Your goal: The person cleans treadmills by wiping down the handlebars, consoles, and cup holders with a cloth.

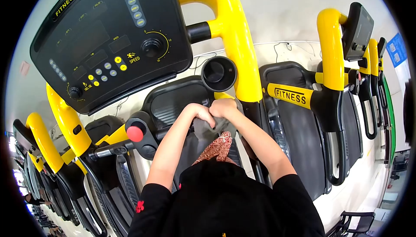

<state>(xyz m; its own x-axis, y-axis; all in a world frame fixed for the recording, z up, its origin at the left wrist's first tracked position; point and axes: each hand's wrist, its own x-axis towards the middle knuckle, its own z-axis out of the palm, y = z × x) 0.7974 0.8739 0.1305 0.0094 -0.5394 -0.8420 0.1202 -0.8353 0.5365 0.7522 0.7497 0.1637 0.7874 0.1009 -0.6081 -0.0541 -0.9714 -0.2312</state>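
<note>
My left hand [200, 112] and my right hand [224, 107] are close together in front of my body. Both are closed on a grey cloth [202, 131], which bunches up and hangs below the fingers. Just beyond the hands is a black cup holder [219, 74] on the treadmill's yellow frame [236, 29]. The treadmill's black console [104, 33], with its dials and small buttons, stands at the upper left. Red patterned fabric [219, 147] shows beneath the cloth, by my black shirt.
A red stop button [134, 134] sits on the crossbar left of my arms. The treadmill belt [184, 154] lies below. More treadmills [299, 124] stand to the right, others [47, 150] to the left. Loose cables [284, 46] run along the floor near the wall.
</note>
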